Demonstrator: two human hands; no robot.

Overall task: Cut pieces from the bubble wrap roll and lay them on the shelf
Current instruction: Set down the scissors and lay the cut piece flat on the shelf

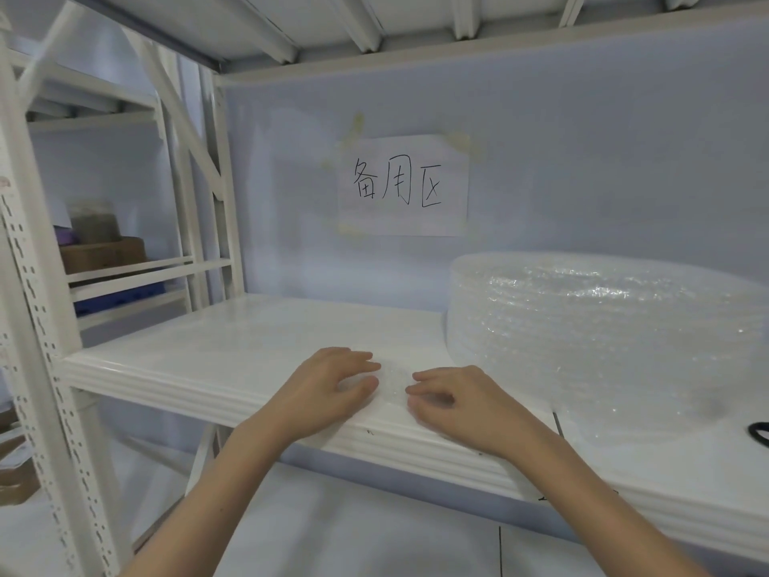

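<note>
A big roll of clear bubble wrap (603, 335) lies on the right half of the white shelf board (233, 343). A small clear bubble wrap piece (393, 383) lies flat near the shelf's front edge. My left hand (328, 385) and my right hand (453, 403) rest on the piece's two ends, fingers curled and pressing it down. The black handle of scissors (759, 433) shows at the far right edge, beside the roll.
A paper sign (403, 185) with handwritten characters is taped to the back wall. White shelf uprights (45, 351) stand at the left. A neighbouring shelf holds a cardboard box (104, 254) and a blue item (120, 297). Another shelf board spans overhead.
</note>
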